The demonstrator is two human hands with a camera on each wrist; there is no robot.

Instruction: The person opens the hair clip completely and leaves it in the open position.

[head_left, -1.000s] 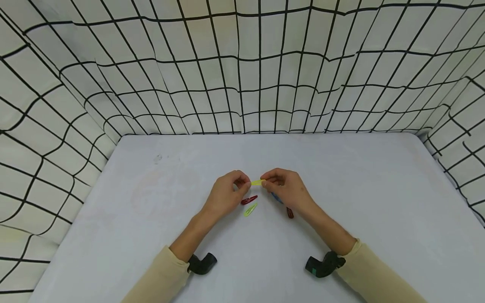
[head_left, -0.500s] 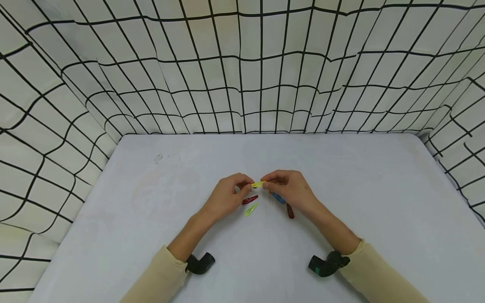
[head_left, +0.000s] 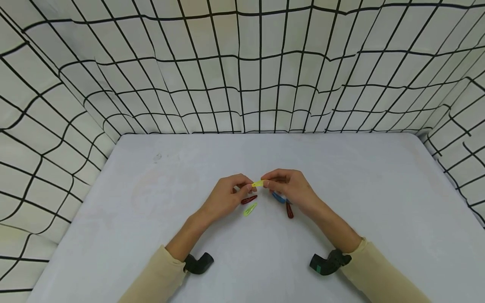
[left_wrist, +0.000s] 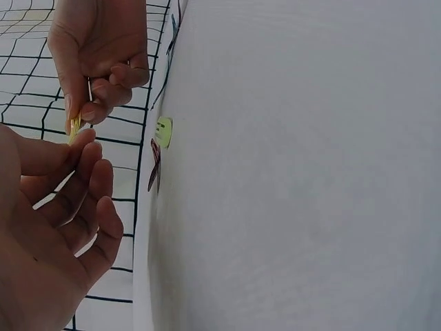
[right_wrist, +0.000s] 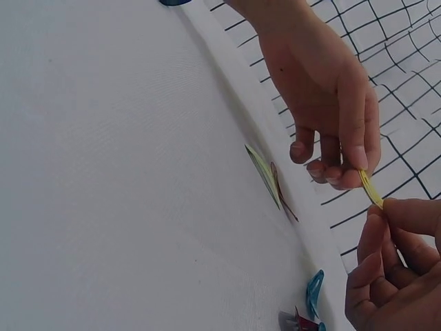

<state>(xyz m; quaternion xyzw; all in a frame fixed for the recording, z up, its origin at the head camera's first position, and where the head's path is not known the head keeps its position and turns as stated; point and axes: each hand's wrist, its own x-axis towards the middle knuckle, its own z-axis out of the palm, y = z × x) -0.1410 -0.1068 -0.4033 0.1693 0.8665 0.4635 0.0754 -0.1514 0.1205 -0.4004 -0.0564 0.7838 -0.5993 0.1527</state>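
A yellow snap hair clip (head_left: 258, 184) is held up between both hands over the table. My left hand (head_left: 224, 197) pinches one end of it with thumb and index finger, other fingers loosely bent. At the opposite end, the thumb and fingers of my right hand (head_left: 293, 188) pinch it. In the right wrist view the clip (right_wrist: 371, 189) spans the short gap between the two thumbs. Below the left fingers lie a red hair clip (head_left: 249, 199) and a yellow-green one (head_left: 250, 209). A blue hair clip (head_left: 278, 198) and a dark red one (head_left: 289, 211) lie under the right hand.
The white table (head_left: 151, 219) stretches out on both sides of the hands. Black netting (head_left: 250, 71) over pale walls encloses its back and sides. A black camera (head_left: 198, 264) sits at the left wrist, another black camera (head_left: 329, 263) at the right.
My right hand has shifted slightly, so more of the blue clip shows beneath it. More of the yellow clip is visible between the fingers; both hands still pinch it.
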